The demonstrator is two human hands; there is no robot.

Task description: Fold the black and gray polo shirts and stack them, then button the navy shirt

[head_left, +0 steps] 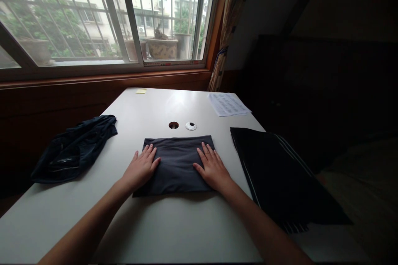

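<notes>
A dark grey garment [180, 165], folded into a flat rectangle, lies on the white table [180, 227] in front of me. My left hand [141, 166] rests flat on its left side with the fingers spread. On the right side, my right hand [213, 167] also lies flat, fingers apart and pointing away from me. Neither hand grips the cloth. Which kind of garment it is cannot be made out from the folded shape.
A crumpled dark navy garment [77, 149] lies at the table's left edge. Black clothing with white stripes [286, 178] hangs over the right edge. Farther back are printed sheets [229, 104], a yellow note [141, 90], a cable hole [173, 125] and its white cover [190, 126]. A barred window [137, 16] stands behind.
</notes>
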